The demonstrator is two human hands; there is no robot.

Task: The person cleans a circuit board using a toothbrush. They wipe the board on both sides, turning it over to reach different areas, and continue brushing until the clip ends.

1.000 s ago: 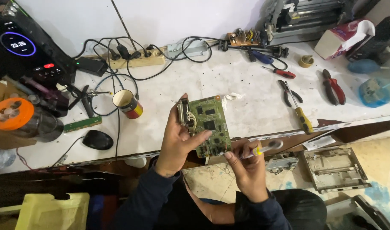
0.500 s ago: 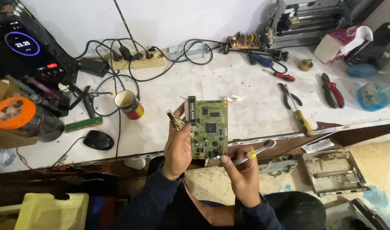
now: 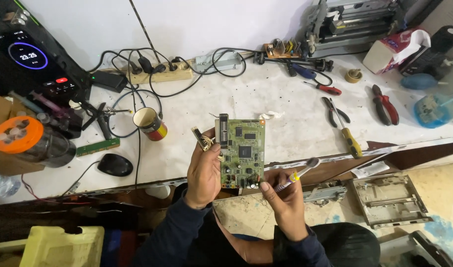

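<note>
Both hands are raised in front of the person's chest, forearms in dark blue sleeves angling up from below. Left hand (image 3: 204, 170) is curled around the left edge of a green circuit board (image 3: 242, 153), thumb and fingers clamped on it so that it stands upright, component side facing up toward the head camera; a small bundle of wires with a connector (image 3: 202, 139) sticks out just above the knuckles. Right hand (image 3: 284, 200) sits a little lower and to the right, fingers closed in a pinch on a toothbrush (image 3: 296, 174) with a yellow and purple handle, whose head points up and to the right, away from the board's lower corner. The board hangs in the air over the near edge of the desk (image 3: 285, 113), touching nothing but the hand.

Beyond the board, on the white desk, a striped cup (image 3: 150, 123) stands to the left, with a black mouse (image 3: 115, 164) nearer the edge. To the right lie a yellow-handled screwdriver (image 3: 346, 132) and red-handled pliers (image 3: 385, 105). Farther back, a power strip (image 3: 159, 74) with tangled black cables runs along the wall.
</note>
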